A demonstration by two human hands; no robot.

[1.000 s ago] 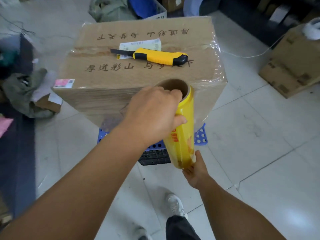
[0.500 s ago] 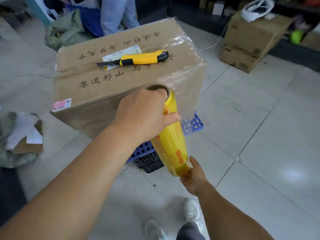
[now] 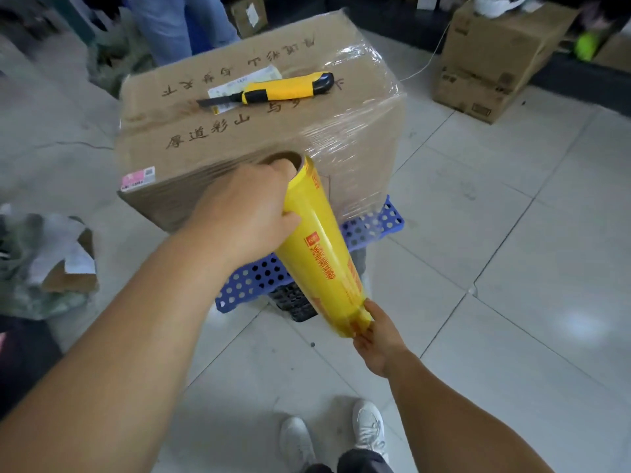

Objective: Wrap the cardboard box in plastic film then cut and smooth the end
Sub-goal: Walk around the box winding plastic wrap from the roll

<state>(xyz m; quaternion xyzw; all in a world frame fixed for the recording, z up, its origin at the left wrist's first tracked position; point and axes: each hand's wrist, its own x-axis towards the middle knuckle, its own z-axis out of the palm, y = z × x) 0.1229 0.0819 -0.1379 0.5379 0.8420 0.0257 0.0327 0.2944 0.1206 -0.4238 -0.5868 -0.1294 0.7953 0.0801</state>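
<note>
A large cardboard box [image 3: 239, 131] with printed characters stands on a blue perforated crate [image 3: 372, 227]. Clear film covers its right side and corner [image 3: 358, 138]. A yellow utility knife [image 3: 280, 91] lies on top of the box. I hold a yellow roll of plastic film [image 3: 317, 254] tilted against the box's near side. My left hand [image 3: 239, 213] grips the roll's upper end, fingers in the core. My right hand [image 3: 375, 336] holds the lower end.
Stacked cardboard boxes [image 3: 491, 59] stand at the back right. A torn box with paper and cloth [image 3: 58, 261] lies on the floor at the left. A person's legs [image 3: 170, 25] are behind the box. My shoes [image 3: 365, 428] are on the white tiles.
I have stepped leftward around the box, so its film-covered right side now shows more. The roll has tilted, its lower end swinging right, with both hands still on it.
</note>
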